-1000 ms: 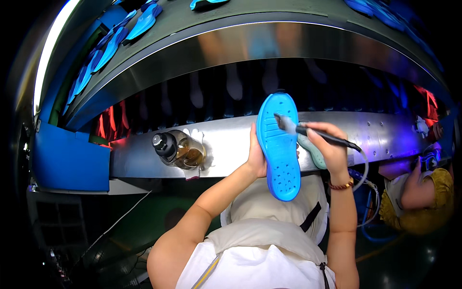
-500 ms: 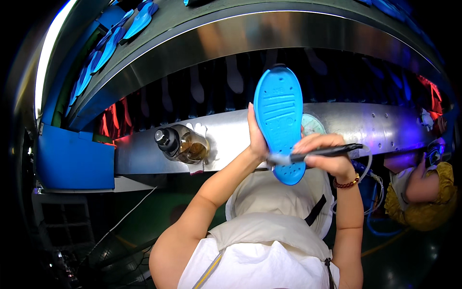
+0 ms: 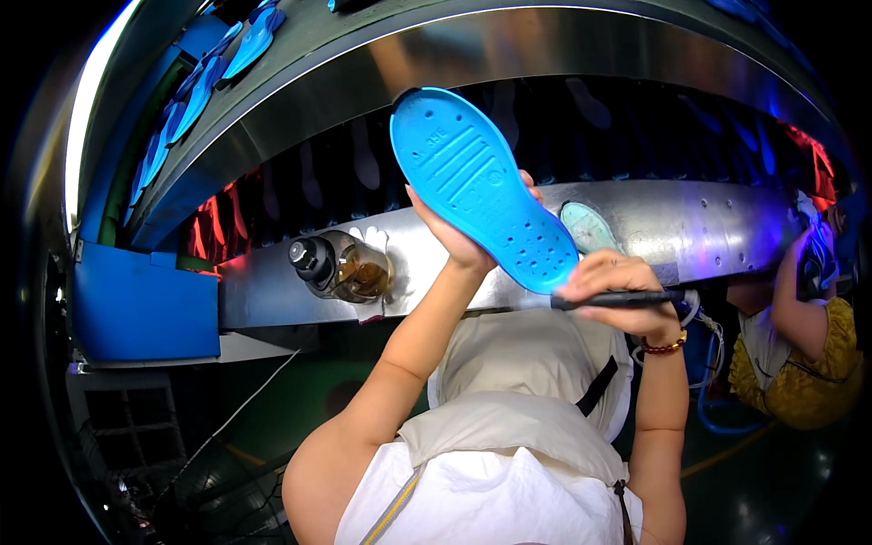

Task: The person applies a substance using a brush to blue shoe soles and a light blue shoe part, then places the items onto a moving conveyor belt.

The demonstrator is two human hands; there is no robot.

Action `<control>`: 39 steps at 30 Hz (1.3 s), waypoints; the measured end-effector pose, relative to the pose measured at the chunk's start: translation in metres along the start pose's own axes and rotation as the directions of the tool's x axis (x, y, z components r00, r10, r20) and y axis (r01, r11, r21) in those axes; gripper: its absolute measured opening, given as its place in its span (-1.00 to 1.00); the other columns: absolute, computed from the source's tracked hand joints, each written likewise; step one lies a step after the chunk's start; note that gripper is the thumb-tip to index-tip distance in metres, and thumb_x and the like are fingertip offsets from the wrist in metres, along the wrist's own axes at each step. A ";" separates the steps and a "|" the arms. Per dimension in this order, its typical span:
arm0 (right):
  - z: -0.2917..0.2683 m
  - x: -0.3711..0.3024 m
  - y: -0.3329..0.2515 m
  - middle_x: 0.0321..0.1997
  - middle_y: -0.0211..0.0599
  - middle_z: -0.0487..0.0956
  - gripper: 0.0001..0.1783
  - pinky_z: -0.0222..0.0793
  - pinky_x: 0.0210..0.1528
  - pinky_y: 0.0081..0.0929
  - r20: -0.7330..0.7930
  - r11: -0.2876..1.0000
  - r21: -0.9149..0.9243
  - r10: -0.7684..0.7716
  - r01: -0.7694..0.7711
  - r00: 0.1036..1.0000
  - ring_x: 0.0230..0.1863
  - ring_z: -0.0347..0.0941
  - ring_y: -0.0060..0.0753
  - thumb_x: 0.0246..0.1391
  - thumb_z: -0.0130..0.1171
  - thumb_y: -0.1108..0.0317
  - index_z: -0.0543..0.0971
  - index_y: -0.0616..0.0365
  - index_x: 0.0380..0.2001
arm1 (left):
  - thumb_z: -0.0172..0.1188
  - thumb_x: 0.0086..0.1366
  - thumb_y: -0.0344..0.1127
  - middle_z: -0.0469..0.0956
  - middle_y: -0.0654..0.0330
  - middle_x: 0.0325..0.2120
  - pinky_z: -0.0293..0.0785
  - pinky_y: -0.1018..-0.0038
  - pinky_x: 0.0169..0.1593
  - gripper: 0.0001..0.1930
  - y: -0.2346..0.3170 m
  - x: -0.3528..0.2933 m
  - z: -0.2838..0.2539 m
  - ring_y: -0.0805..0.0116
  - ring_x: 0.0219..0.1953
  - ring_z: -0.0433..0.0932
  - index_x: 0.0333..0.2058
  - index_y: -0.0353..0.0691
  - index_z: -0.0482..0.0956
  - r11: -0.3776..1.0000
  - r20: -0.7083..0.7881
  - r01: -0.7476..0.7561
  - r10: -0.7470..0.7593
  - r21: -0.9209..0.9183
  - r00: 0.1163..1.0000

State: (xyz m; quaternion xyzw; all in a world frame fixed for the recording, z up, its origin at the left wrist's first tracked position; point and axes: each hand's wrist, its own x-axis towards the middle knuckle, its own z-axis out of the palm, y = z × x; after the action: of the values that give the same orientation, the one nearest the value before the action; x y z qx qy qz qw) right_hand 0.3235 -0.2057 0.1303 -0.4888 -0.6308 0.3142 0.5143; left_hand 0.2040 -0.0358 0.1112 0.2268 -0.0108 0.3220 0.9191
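Left hand (image 3: 450, 234), wrapped round the blue shoe sole (image 3: 477, 186) above the metal bench (image 3: 727, 227), has swung its toe to 11 o'clock; right hand (image 3: 629, 292) pinches the black-handled brush (image 3: 627, 299) just beside the 5-o'clock heel, brushing probably nearing completion

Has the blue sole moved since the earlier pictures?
Yes. Judged against the bottle on the metal table, the blue sole has moved up and left; its top now leans left.
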 end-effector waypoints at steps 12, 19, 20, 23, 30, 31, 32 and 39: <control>0.001 -0.015 0.011 -0.34 -0.17 0.56 -0.73 0.32 -0.14 -0.52 -0.241 0.929 0.342 0.232 -0.141 0.942 -0.24 0.44 -0.37 -0.30 0.22 0.62 0.57 0.23 -0.39 | -0.63 -0.07 0.54 0.46 -0.09 -0.38 0.47 0.22 -0.30 -0.01 0.010 0.007 0.004 0.05 -0.38 0.50 -0.11 -0.29 0.31 0.992 -0.153 0.048 -0.031 0.114 0.988; 0.003 -0.020 0.027 -0.28 -0.12 0.54 -0.80 0.29 -0.06 -0.44 -0.171 0.856 0.516 0.135 -0.027 0.976 -0.17 0.43 -0.30 -0.23 0.18 0.58 0.55 0.29 -0.40 | -0.61 -0.05 0.53 0.42 -0.11 -0.27 0.42 0.17 -0.18 -0.01 0.016 0.005 0.011 0.03 -0.27 0.46 -0.02 -0.28 0.23 0.985 -0.059 0.129 -0.123 0.116 0.991; 0.004 -0.018 0.028 -0.27 -0.08 0.53 -0.81 0.29 -0.05 -0.44 -0.251 0.808 0.587 0.253 -0.062 0.934 -0.16 0.43 -0.28 -0.22 0.17 0.57 0.54 0.30 -0.40 | -0.59 -0.05 0.53 0.40 -0.10 -0.21 0.39 0.17 -0.12 -0.02 0.015 0.007 0.011 0.04 -0.20 0.44 0.03 -0.25 0.19 0.982 -0.061 0.141 -0.134 0.129 0.989; 0.016 -0.014 0.024 -0.20 -0.04 0.48 -0.79 0.35 -0.05 -0.33 -0.314 0.663 0.746 0.266 0.064 0.911 -0.14 0.43 -0.24 -0.08 0.06 0.54 0.45 0.32 -0.29 | -0.52 -0.03 0.51 0.30 -0.07 -0.06 0.29 0.15 0.00 -0.03 0.003 -0.001 0.024 0.04 -0.05 0.35 0.11 -0.22 0.09 0.982 -0.093 0.175 -0.168 0.074 0.981; 0.014 -0.006 -0.020 -0.25 -0.12 0.53 -0.71 0.36 -0.46 -0.74 -0.117 0.898 0.312 0.362 -0.311 0.925 -0.45 0.43 -0.64 -0.16 0.13 0.61 0.51 0.32 -0.26 | -0.19 0.19 -0.01 0.34 -0.06 -0.06 0.33 0.22 -0.01 -0.43 0.000 -0.019 -0.007 0.07 -0.10 0.42 0.06 -0.30 0.18 0.919 0.029 0.393 -0.394 0.034 0.919; 0.002 -0.008 -0.021 -0.26 -0.14 0.54 -0.70 0.35 -0.49 -0.74 -0.011 0.913 0.317 0.275 -0.258 0.961 -0.49 0.42 -0.65 -0.17 0.13 0.62 0.51 0.31 -0.26 | -0.16 0.19 -0.04 0.35 -0.05 -0.07 0.34 0.26 -0.01 -0.45 0.004 -0.020 -0.007 0.12 -0.10 0.43 0.06 -0.30 0.18 0.898 0.048 0.438 -0.440 0.048 0.897; -0.007 -0.007 -0.024 -0.26 -0.15 0.54 -0.70 0.34 -0.53 -0.75 0.094 0.925 0.322 0.182 -0.203 0.979 -0.52 0.42 -0.66 -0.19 0.14 0.63 0.51 0.31 -0.26 | -0.14 0.19 -0.07 0.36 -0.03 -0.08 0.34 0.30 -0.02 -0.46 0.008 -0.019 -0.003 0.16 -0.10 0.43 0.06 -0.30 0.18 0.875 0.072 0.480 -0.484 0.061 0.872; -0.006 -0.002 -0.023 -0.30 -0.16 0.56 -0.77 0.39 -0.14 -0.54 0.163 0.984 0.086 0.139 -0.154 0.977 -0.22 0.50 -0.36 -0.22 0.21 0.54 0.55 0.24 -0.36 | -0.05 0.13 -0.06 0.38 -0.03 -0.10 0.36 0.38 -0.06 -0.46 0.018 -0.016 0.010 0.19 -0.12 0.42 0.01 -0.31 0.28 0.580 -0.180 0.760 -0.747 0.292 0.640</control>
State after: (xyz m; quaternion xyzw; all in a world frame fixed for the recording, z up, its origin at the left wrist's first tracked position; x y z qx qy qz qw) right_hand 0.3227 -0.2159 0.1522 -0.4822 -0.6151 0.4191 0.4620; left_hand 0.1821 -0.0370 0.1246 0.3593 0.1593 -0.0975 0.9144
